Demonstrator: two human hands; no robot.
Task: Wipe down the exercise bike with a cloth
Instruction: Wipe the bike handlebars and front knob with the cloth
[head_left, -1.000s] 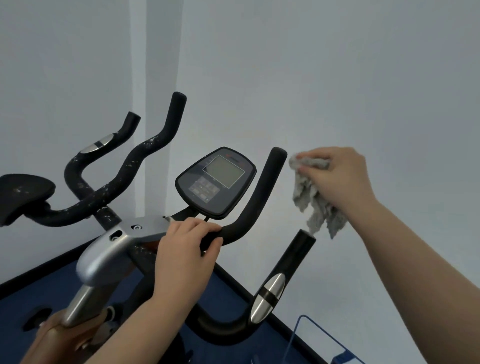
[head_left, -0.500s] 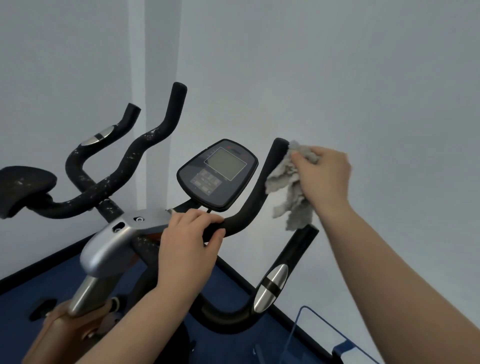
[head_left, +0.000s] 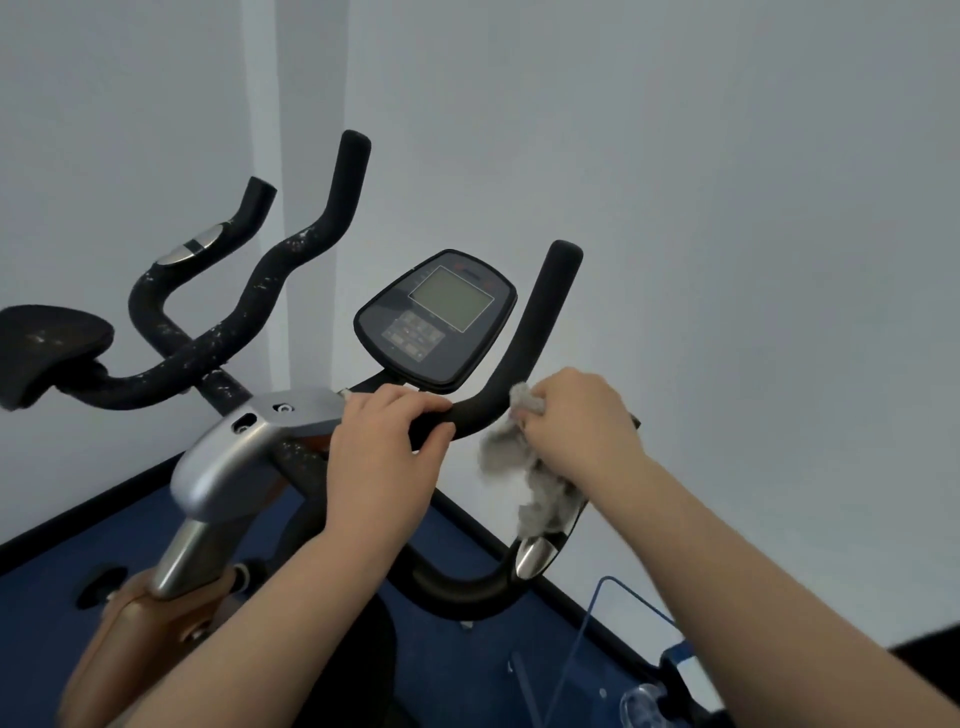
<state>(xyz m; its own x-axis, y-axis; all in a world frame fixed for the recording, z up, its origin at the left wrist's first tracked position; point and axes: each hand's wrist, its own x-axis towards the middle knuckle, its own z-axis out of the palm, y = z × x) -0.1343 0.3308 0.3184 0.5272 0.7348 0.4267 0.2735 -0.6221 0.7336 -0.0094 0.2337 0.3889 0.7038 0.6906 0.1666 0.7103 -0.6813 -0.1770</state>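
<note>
A: Plain pale wall (head_left: 727, 156) behind, blue floor (head_left: 52, 623) below with a dark skirting strip. Only the head view to go on. What's the state of play?

B: The exercise bike (head_left: 228, 457) fills the left and centre. The left hand (head_left: 384, 447) has its fingers (head_left: 415, 402) wrapped round the near bar of the right-side handlebar (head_left: 540, 332), just under the console (head_left: 436, 317). The right hand (head_left: 582, 421) is closed on a grey cloth (head_left: 524, 467), pressing it to that same bar at the bend, with the loose end hanging over the lower grip.

A: So how much looks done?

B: I'd judge it an early stage. The right bar looks clean and black. The left-side handlebars (head_left: 249, 306) and the pad (head_left: 52, 338) at the far left show pale specks and scuffs; whether that is dirt or wear I cannot tell.

A: And left to do?

B: Probably those bars, the console, the silver stem housing (head_left: 234, 452) and everything lower, which is mostly out of view.
</note>
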